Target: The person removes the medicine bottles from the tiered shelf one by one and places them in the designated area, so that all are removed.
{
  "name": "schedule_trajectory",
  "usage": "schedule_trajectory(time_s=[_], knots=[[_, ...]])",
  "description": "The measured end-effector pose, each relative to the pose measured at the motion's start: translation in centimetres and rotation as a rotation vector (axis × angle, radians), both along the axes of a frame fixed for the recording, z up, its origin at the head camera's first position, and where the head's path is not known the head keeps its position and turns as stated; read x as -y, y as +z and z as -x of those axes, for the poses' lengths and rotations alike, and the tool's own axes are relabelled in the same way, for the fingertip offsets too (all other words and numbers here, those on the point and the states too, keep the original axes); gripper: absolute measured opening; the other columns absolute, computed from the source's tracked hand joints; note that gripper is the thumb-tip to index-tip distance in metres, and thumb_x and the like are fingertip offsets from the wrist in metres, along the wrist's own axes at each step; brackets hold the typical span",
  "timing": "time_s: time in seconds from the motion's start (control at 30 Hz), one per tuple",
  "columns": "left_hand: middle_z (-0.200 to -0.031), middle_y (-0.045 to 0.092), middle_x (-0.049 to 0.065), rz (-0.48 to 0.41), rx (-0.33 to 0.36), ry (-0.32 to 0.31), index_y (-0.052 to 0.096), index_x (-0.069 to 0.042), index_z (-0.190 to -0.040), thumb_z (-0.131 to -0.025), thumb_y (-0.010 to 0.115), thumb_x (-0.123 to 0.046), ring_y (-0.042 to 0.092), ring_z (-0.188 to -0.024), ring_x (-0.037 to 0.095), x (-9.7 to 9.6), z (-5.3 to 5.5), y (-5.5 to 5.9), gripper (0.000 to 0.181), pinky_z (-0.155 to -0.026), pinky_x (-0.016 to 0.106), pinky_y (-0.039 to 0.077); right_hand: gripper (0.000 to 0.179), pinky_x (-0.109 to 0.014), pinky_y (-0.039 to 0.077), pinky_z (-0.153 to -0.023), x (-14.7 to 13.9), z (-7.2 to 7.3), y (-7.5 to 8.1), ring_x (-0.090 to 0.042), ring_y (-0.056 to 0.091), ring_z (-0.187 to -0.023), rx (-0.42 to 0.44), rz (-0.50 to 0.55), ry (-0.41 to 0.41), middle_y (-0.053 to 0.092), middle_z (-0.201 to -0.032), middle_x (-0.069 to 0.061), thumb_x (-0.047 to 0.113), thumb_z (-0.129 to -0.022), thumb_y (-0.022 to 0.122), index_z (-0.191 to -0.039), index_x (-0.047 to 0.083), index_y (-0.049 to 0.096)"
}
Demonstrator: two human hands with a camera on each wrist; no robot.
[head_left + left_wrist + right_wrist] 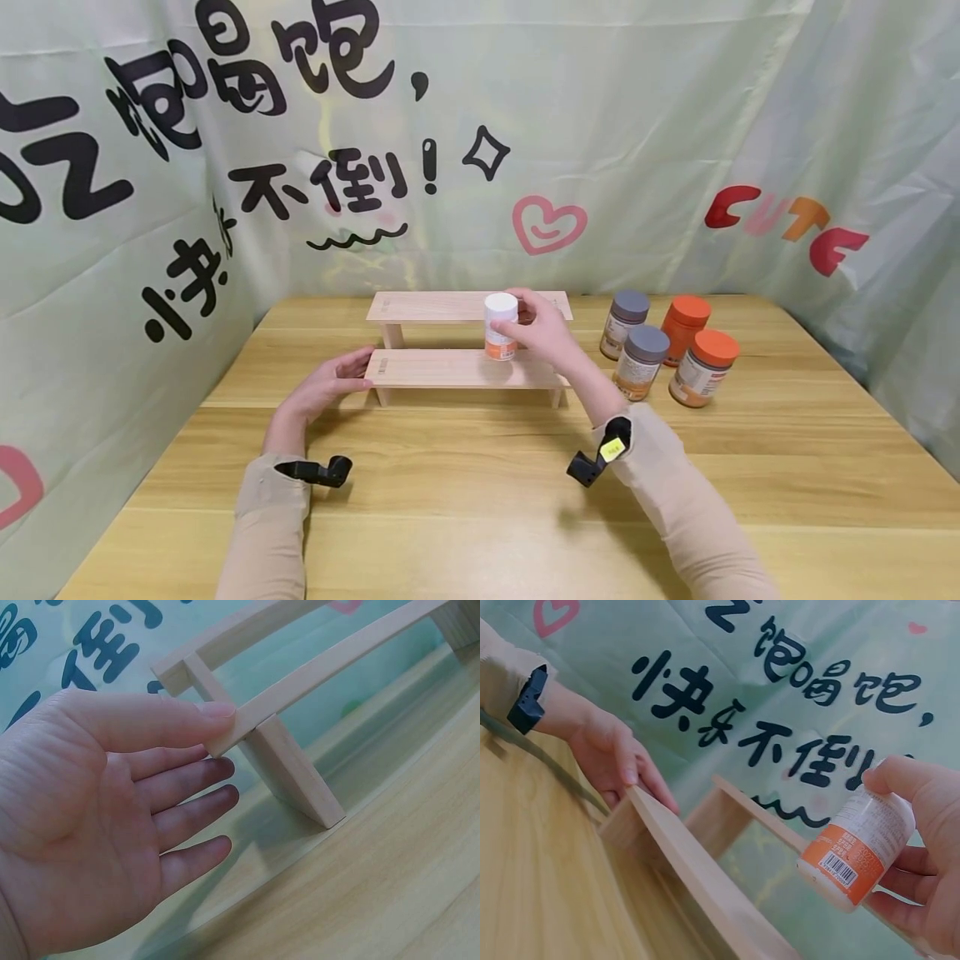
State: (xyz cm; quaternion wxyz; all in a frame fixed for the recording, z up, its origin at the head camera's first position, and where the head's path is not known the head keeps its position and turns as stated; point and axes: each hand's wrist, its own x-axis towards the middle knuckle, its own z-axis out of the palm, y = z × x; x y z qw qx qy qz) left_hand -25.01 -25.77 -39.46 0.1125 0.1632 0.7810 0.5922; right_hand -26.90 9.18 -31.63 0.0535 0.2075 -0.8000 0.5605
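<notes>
My right hand grips a white pill bottle with an orange band around its lower part. In the head view the bottle overlaps the two-step wooden rack, near the right half of the lower step. Its barcode label faces the right wrist camera, and the bottle looks tilted there. My left hand pinches the left end of the lower step. Seen from the left wrist, the thumb lies along the step's edge while the other fingers extend below and behind it.
Right of the rack stand two grey-capped jars and two orange-capped jars, grouped closely on the wooden table. A printed cloth backdrop hangs behind and along the sides.
</notes>
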Motion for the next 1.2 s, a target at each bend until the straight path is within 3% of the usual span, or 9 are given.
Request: schedule_trajectory(time_s=[0.73,0.93,1.2], knots=[[-0.149,0.019,0.025,-0.005,0.001,-0.006,0.017,0.007,-0.144,-0.088,0.059,-0.008,0.019,-0.136,0.039,0.1,0.0,0.1,0.072,-0.109,0.05,0.017,0.048,-0.035,0.044,-0.082,-6.5,-0.7,2.0,-0.026,0.053,-0.097,0.016,-0.041,-0.121,0.056,-0.116,-0.018,0.017,-0.087,0.065,-0.128,0.002,0.047],[-0.149,0.018,0.025,-0.009,0.003,-0.01,0.017,0.007,-0.144,-0.088,0.059,-0.009,0.018,-0.136,0.039,0.1,0.0,0.1,0.072,-0.109,0.05,0.016,0.047,-0.026,0.045,-0.078,-8.3,-1.1,2.8,-0.017,0.054,-0.091,-0.027,-0.045,-0.17,0.056,-0.114,-0.019,0.015,-0.088,0.064,-0.128,0.0,0.047],[-0.149,0.018,0.025,-0.004,0.001,-0.008,0.017,0.007,-0.144,-0.088,0.059,-0.008,0.018,-0.136,0.04,0.1,0.1,0.0,0.072,-0.109,0.05,0.016,0.049,-0.019,0.048,-0.071,-11.2,-1.5,3.2,-0.011,0.053,-0.088,-0.044,-0.029,-0.238,0.056,-0.108,-0.004,0.023,-0.088,0.064,-0.129,0.003,0.046]])
